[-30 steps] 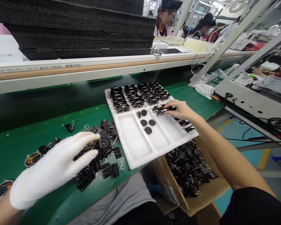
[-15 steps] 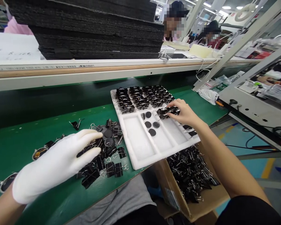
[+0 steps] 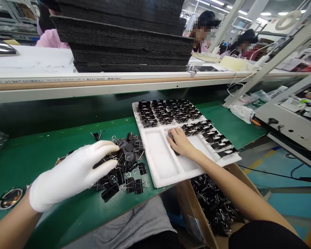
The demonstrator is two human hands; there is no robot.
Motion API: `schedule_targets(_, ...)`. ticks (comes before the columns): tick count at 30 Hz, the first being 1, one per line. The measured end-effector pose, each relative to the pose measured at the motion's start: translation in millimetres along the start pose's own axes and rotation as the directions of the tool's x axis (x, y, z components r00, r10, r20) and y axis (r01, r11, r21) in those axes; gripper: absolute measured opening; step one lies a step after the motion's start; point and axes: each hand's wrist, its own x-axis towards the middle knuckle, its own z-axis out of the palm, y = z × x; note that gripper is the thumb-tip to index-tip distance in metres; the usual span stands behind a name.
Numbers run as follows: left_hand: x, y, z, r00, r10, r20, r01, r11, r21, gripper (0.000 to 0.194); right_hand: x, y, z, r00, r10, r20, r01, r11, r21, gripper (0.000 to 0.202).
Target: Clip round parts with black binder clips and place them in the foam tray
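My right hand [image 3: 180, 142], bare, is over the middle compartment of a white foam tray [image 3: 162, 155], its fingers curled down around black discs [image 3: 171, 137] that it mostly hides. Rows of black binder clips [image 3: 171, 111] fill the tray's far part, and another row [image 3: 217, 138] runs along its right side. Left of the tray, my left hand [image 3: 72, 174] wears a white glove. Its thumb and fingers are apart beside a loose pile of binder clips [image 3: 129, 185] and round black discs [image 3: 129, 147]; I see nothing held in it.
A cardboard box [image 3: 195, 221] of binder clips [image 3: 215, 204] stands below the table edge, under the tray's front. A watch [image 3: 11, 199] lies at the left. Behind are a raised shelf [image 3: 114, 81] with stacked black foam sheets [image 3: 129, 52], and people farther back.
My right hand has left the binder clips at the tray's right and moved left and nearer, onto the discs in the middle compartment. My left hand stays by the pile. The view has shifted.
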Motion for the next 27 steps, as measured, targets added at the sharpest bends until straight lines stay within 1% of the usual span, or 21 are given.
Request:
schedule_targets(2,-4,-5,0.7,1.000,-0.019,0.001,0.019,1.000,-0.002,0.045,-3,-1,-3,0.999,-0.034,0.025,0.032,0.998,0.056,0.025)
schedule_targets(5,-15,-16,6.2,0.999,-0.041,0.009,0.041,0.999,0.011,0.044,-12,-5,-5,0.994,-0.098,0.056,0.093,0.992,0.081,0.028)
schedule_targets(7,-24,-24,10.5,0.999,-0.051,0.010,0.051,0.998,0.024,0.044,-19,-6,-6,0.994,-0.105,0.029,0.103,0.994,0.038,0.027)
schedule_targets(10,-38,-34,14.8,0.997,-0.080,0.007,0.080,0.996,0.035,0.044,-25,-6,-5,0.994,-0.101,-0.032,0.099,0.993,-0.061,0.019)
schedule_targets(13,-48,-41,16.7,0.993,-0.122,-0.005,0.122,0.992,0.027,0.042,-24,-7,-5,0.988,-0.150,-0.039,0.142,0.978,-0.149,0.018)
schedule_targets(15,-55,-45,17.7,0.990,-0.138,-0.028,0.138,0.990,0.007,0.041,-23,-7,-6,0.980,-0.191,-0.045,0.179,0.964,-0.196,0.022)
schedule_targets(19,-67,-53,21.8,0.982,-0.162,-0.092,0.159,0.986,-0.040,0.040,-27,-11,-9,0.958,-0.252,-0.137,0.211,0.943,-0.255,0.034)
schedule_targets(22,-75,-59,26.2,0.975,-0.191,-0.115,0.185,0.981,-0.058,0.039,-28,-12,-10,0.933,-0.282,-0.223,0.227,0.943,-0.243,0.038)
schedule_targets(25,-83,-65,29.3,0.971,-0.212,-0.106,0.206,0.976,-0.065,0.040,-22,-8,-16,0.925,-0.259,-0.277,0.214,0.960,-0.182,0.043)
schedule_targets(27,-87,-70,29.9,0.969,-0.227,-0.100,0.221,0.973,-0.064,0.042,-15,-5,-26,0.924,-0.225,-0.310,0.181,0.970,-0.163,0.046)
